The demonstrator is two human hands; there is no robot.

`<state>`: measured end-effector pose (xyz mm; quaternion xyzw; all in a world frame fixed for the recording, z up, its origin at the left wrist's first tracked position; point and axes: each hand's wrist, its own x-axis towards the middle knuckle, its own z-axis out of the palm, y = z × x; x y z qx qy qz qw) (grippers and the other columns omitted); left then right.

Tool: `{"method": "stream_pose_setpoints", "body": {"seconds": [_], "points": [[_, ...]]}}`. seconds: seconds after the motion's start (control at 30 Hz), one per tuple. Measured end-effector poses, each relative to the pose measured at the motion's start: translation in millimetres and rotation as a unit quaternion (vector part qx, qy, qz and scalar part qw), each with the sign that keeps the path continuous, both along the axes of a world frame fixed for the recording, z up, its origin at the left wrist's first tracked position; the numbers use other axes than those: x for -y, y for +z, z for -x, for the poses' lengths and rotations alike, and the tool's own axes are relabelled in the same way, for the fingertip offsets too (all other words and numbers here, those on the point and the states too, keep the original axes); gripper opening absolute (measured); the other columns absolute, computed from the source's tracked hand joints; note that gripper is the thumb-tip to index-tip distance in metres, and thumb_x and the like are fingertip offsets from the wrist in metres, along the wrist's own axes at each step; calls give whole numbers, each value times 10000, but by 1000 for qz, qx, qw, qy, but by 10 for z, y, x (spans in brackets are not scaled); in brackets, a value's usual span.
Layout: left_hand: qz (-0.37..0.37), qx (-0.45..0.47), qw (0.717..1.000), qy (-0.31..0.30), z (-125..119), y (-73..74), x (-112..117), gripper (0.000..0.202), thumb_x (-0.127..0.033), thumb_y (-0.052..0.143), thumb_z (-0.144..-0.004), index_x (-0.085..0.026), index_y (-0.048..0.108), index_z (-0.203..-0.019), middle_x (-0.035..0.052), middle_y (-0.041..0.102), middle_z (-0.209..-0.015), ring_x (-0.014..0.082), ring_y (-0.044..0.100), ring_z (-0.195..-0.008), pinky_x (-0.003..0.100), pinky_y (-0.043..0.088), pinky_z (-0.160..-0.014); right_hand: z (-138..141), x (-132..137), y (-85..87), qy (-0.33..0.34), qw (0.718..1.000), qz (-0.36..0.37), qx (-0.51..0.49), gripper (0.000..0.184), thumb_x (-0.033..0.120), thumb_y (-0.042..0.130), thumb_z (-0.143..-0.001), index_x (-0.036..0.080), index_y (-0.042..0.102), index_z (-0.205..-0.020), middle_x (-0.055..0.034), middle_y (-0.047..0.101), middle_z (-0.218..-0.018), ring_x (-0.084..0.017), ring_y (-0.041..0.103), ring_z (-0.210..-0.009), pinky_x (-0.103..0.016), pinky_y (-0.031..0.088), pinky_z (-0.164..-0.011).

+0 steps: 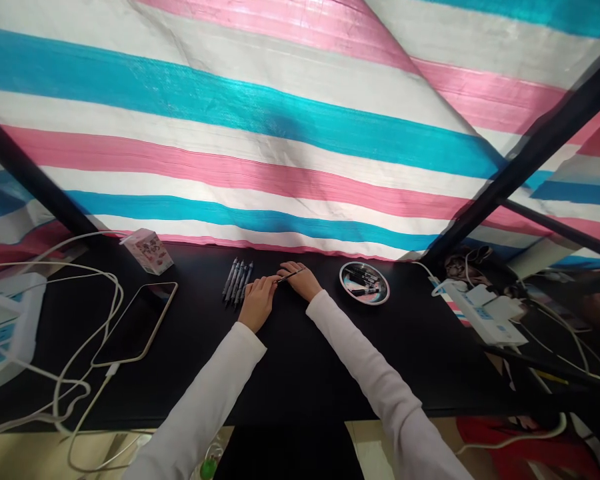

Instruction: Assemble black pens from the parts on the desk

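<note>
Between my two hands, a dark pen [289, 276] lies at a slant above the black tabletop. My left hand [260, 300] pinches its lower end, and the fingers of my right hand [303, 281] close round its other end. Several pens [237, 283] with grey and dark barrels lie side by side just left of my left hand. To the right of my right hand stands a round dish [365, 300] with a pale rim, holding several dark pens or pen parts [363, 277].
A phone [137, 323] with a charging cable lies at left, near a small pink box [149, 251]. White power strips stand at the far left [27, 327] and right [485, 317], with loose cables. Striped sheeting [260, 153] hangs behind the black table [300, 367].
</note>
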<state>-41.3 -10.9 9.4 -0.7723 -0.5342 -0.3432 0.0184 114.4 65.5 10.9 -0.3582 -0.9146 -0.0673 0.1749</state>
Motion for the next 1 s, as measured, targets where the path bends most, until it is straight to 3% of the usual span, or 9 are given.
{"method": "stream_pose_setpoints", "body": {"seconds": [0.13,0.27,0.53,0.67,0.77,0.93,1.0], "points": [[-8,-12,999,44,25,11,1,237,-205,353,-938,-239,551,-1066,47,598,-953,200,525,-893,344,295,-792,-321,250,-107,-112,985,9,-131,162,183,460,-874,172,569,-993,-82,624,-991,-204,541,-977,-344,410,-869],[-14,-9,997,72,73,-12,-26,240,-195,371,-934,-254,556,-1075,47,595,-989,203,524,-929,358,278,-813,-522,462,-155,-177,962,9,-209,144,191,451,-870,177,554,-970,-77,623,-929,-210,550,-909,-345,428,-829],[-5,-4,997,79,97,-11,-28,239,-186,377,-929,-253,561,-1067,46,596,-1002,198,519,-940,351,281,-811,-571,562,-128,-169,955,20,-243,198,191,400,-888,199,546,-1022,-72,620,-946,-220,548,-911,-369,426,-843],[-4,-12,996,86,93,5,-23,244,-200,366,-934,-250,562,-1069,50,595,-999,202,517,-930,352,281,-815,-571,569,-113,-170,936,49,-303,175,220,419,-876,200,548,-994,-81,625,-941,-228,561,-915,-393,430,-846],[-3,-14,997,80,82,14,-19,242,-207,363,-937,-251,564,-1064,51,595,-1001,201,518,-937,352,279,-808,-502,592,-106,-152,882,116,-431,158,279,487,-843,203,511,-980,-76,635,-945,-210,590,-916,-382,447,-848],[1,-14,998,60,66,24,-6,241,-188,371,-932,-255,558,-1068,42,597,-1004,190,516,-962,351,267,-831,-356,599,-106,-104,728,287,-614,247,371,603,-762,199,508,-912,-49,654,-897,-174,623,-848,-326,490,-778],[1,-12,998,61,66,23,-5,239,-188,375,-930,-253,561,-1067,43,596,-1010,189,514,-968,348,269,-830,-345,586,-106,-109,705,306,-630,282,402,643,-720,187,545,-874,-42,638,-848,-164,613,-798,-305,501,-730]]}}
